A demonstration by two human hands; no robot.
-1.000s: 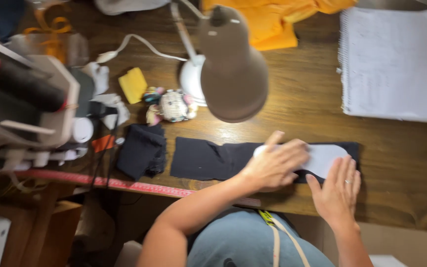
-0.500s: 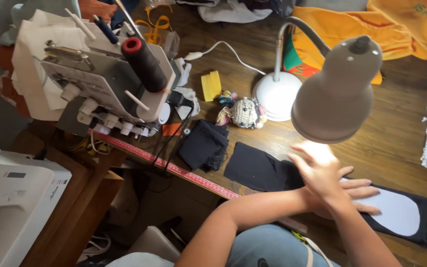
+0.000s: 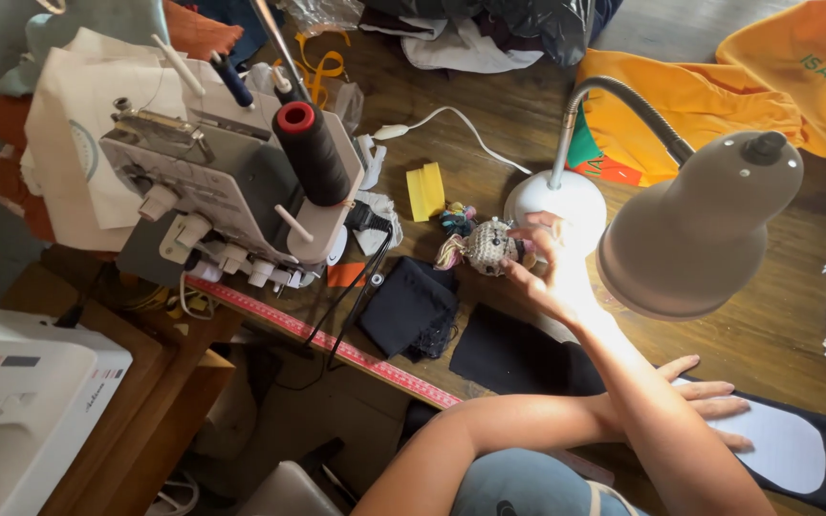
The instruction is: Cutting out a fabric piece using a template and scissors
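Note:
My left hand (image 3: 709, 401) lies flat with fingers apart on a white paper pattern (image 3: 786, 444), which rests on a piece of black fabric (image 3: 518, 358) near the table's front edge. My right arm crosses over the left one. My right hand (image 3: 547, 272) reaches under the lamp shade to a small crocheted pincushion (image 3: 489, 246), fingertips touching it, nothing visibly held. The hand is brightly lit by the lamp.
A grey desk lamp (image 3: 695, 229) hangs over my right arm, its white base (image 3: 556, 201) behind the pincushion. An overlock machine (image 3: 222, 191) with a dark thread cone (image 3: 313, 153) stands left. A red tape measure (image 3: 336, 344), folded black cloth (image 3: 408, 311), yellow block (image 3: 424, 191) and orange cloth (image 3: 719, 86) lie about.
My right hand has left the pattern and reached up left to the pincushion, crossing over my left arm. My view swung left toward the overlock machine.

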